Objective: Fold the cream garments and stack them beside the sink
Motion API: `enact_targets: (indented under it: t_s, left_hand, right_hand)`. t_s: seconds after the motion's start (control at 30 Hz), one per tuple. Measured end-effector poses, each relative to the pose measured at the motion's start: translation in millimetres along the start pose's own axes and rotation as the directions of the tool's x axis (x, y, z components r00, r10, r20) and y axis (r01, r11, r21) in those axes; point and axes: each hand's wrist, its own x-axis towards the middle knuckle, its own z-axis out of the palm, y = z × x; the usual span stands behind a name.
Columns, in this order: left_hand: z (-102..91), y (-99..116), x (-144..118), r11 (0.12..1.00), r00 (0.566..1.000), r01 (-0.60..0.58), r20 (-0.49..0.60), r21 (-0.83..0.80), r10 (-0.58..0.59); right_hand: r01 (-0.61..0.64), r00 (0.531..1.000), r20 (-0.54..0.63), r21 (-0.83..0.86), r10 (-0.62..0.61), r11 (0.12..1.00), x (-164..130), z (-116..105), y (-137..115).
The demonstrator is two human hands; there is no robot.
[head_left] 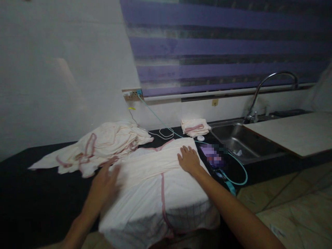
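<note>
A white garment with pink trim is spread over the dark counter, its lower part hanging over the front edge. Flat on its upper right part lies my right hand, fingers spread. My left hand is at the garment's left edge, blurred by motion, with thumb and fingers apart; whether it touches the fabric I cannot tell. Behind it, a crumpled heap of similar white, pink-edged cloth lies against the wall. A folded white garment sits at the back, beside the sink.
Right of the garment lies a phone with a teal cable looping to a wall socket. A small round white object is near the folded cloth. Farther right are a steel sink, a curved tap and a pale board.
</note>
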Motion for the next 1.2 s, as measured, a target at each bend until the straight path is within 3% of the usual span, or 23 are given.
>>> enact_targets:
  t_s: [0.1,0.17,0.23,0.37,0.53,0.63,0.73,0.8,0.97,1.2]
  left_hand:
    - [36.7,16,-2,0.976,0.937,-0.163,0.334,0.147,0.106]
    - [54.9,14,3,0.955,0.899,-0.202,0.429,0.218,0.092]
    - [64.4,6,12,0.949,0.887,-0.213,0.454,0.233,0.088]
    - [66.5,-10,23,0.965,0.898,-0.21,0.421,0.157,0.127]
    - [65.0,-17,12,0.989,0.941,-0.145,0.306,-0.017,0.143]
    - [61.5,-12,2,0.967,0.976,-0.037,0.199,-0.252,0.09]
    - [57.5,-2,-2,0.874,0.998,0.052,0.048,-0.483,-0.033]
    - [56.5,4,0,0.877,0.998,0.06,0.016,-0.477,-0.059]
    - [58.3,5,12,0.954,0.993,0.023,0.116,-0.299,0.013]
    - [57.8,2,26,0.931,0.99,0.002,0.13,-0.364,0.048]
  right_hand:
    - [-0.046,0.999,-0.001,-0.011,0.046,0.999,-4,-3,2]
    - [-0.076,0.997,-0.011,-0.016,0.075,0.997,-9,-3,6]
    - [-0.084,0.996,-0.024,-0.017,0.083,0.996,-12,-3,10]
    - [-0.074,0.997,-0.036,-0.024,0.073,0.997,-15,-3,16]
    - [-0.026,0.999,-0.023,-0.026,0.026,0.999,-12,-4,21]
    - [-0.005,1.0,-0.005,-0.032,0.005,0.999,-10,-5,23]
    - [-0.02,1.0,0.002,-0.049,0.02,0.999,-12,-6,22]
    - [-0.035,0.999,0.001,-0.063,0.035,0.997,-13,-7,20]
    - [-0.029,0.999,0.036,-0.092,0.032,0.995,-13,-11,19]
    - [-0.037,0.997,0.066,-0.079,0.042,0.996,-9,-11,22]
